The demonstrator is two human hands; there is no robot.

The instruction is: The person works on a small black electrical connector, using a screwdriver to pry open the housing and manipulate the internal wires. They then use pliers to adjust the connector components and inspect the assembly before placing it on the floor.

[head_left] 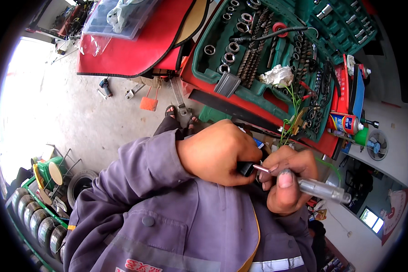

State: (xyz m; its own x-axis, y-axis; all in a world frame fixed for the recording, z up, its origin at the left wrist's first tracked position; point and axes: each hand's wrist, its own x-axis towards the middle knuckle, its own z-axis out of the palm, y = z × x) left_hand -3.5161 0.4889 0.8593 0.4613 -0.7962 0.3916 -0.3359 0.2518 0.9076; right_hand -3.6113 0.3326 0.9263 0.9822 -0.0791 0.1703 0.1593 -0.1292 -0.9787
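My left hand [222, 153] is closed around a small black piece [245, 169], and only its end shows past the fingers. In my right hand [289, 183] is a screwdriver [325, 191] with a clear handle, gripped between thumb and fingers. Its thin shaft points left and its tip meets the end of the black piece, or lies right at it. Both hands are held together in front of my chest. Most of the black piece is hidden in my left fist.
Beyond my hands, a green tool case [254, 103] with sockets and drill bits lies open on a red cart. A spray can [342, 123] stands at its right. A red cover [122, 56] carries a clear plastic box [118, 20]. Tires [36, 217] line the lower left; a drill [105, 86] lies on the floor.
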